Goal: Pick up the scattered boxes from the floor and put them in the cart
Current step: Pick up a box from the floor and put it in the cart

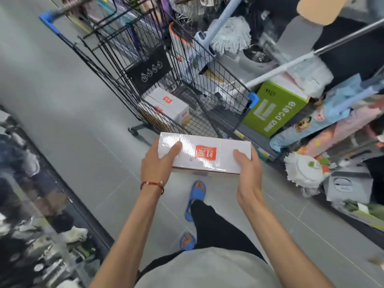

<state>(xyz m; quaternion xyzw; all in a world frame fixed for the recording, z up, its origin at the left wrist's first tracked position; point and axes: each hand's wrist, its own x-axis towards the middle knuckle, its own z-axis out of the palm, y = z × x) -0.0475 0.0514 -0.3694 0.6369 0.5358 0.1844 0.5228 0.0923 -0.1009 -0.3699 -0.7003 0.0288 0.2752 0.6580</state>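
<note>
Holding the white box (pixel 204 152) above the floor just short of the wire cart (pixel 218 80), I have my left hand (pixel 159 162) and right hand (pixel 248 168) curled round its ends, similar boxes (pixel 166 107) already lying inside.

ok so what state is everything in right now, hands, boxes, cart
held box, off the floor, gripped at both ends, not yet in the cart
left hand, grips the box's left end
right hand, grips the box's right end
cart, upright on the floor ahead
boxes in cart, lying on the basket floor
</note>
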